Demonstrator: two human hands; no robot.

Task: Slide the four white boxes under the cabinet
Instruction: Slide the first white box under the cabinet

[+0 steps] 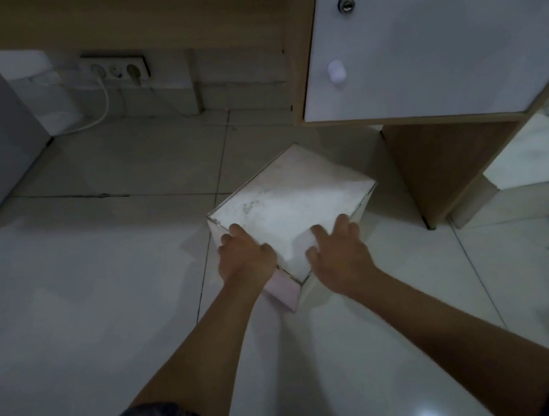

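Head view: white box seen on tiled floor, turned corner-on, just in front of wooden cabinet with white door; far corner of box near gap under cabinet, not yet beneath it. Left hand laid over near left edge of box, fingers curled down side. Right hand pressed on near right edge, fingers spread on top. Pinkish face of box visible below hands. Socket strip and white cable seen at back wall.
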